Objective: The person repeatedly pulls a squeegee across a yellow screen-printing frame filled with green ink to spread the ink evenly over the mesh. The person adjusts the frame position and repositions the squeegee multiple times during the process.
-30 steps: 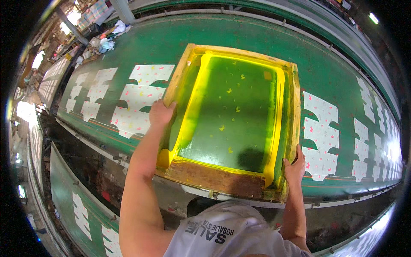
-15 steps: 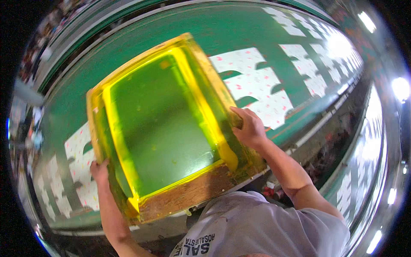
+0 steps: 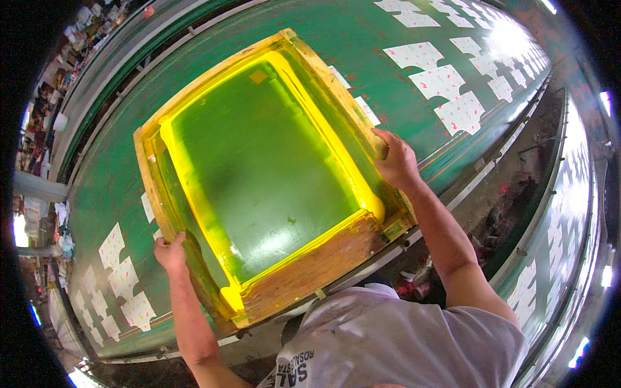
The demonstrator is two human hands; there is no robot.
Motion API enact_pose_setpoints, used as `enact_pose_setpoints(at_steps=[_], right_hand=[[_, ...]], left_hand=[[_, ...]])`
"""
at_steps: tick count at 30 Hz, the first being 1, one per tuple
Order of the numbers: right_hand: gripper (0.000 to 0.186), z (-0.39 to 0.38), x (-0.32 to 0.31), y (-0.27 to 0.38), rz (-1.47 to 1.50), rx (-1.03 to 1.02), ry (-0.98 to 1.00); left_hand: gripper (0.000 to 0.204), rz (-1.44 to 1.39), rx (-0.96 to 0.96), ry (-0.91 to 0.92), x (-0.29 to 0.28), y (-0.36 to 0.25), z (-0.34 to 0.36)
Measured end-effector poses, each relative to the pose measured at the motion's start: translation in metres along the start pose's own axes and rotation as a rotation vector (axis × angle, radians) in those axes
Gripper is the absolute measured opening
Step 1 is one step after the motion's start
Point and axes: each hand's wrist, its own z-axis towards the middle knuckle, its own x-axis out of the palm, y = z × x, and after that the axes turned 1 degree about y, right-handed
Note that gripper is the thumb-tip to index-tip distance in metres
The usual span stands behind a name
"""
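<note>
A wooden screen frame [image 3: 326, 252] spans the middle, its mesh [image 3: 259, 168] green, rimmed with thick yellow ink, which pools at the near corners. My left hand [image 3: 173, 251] grips the left rail near its front end. My right hand [image 3: 397, 158] is wrapped round the right rail, a little farther up. White cut fabric pieces with small pink motifs [image 3: 456, 110] lie in rows on the green printing table [image 3: 349, 45], some partly hidden under the frame. Whether the frame rests on the table or is raised is hard to tell.
More pieces [image 3: 126, 281] lie to the left. A metal rail [image 3: 463, 169] edges the table in front of me, above a dark gap. Another long table [image 3: 553, 213] runs at the right. Metal posts [image 3: 39, 187] and piled cloths and clutter [image 3: 61, 123] are at the far left.
The frame, still held in both hands, has moved rightward along the table and now covers most of the pieces that were just right of it. My view has swung round with it.
</note>
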Motion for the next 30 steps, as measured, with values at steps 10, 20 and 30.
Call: enact_pose_setpoints(at_steps=[10,20,30], right_hand=[[0.075,0.042,-0.085,-0.128,0.018,0.166,-0.017],[0.08,0.058,-0.102,-0.182,0.067,0.202,0.008],[0.078,0.008,-0.125,-0.141,-0.234,-0.374,0.113]], left_hand=[[0.029,-0.338,0.014,0.035,0.147,-0.097,-0.097],[0.042,-0.118,-0.023,-0.009,0.178,-0.111,-0.113],[0.046,0.22,-0.059,-0.053,0.188,-0.111,-0.114]])
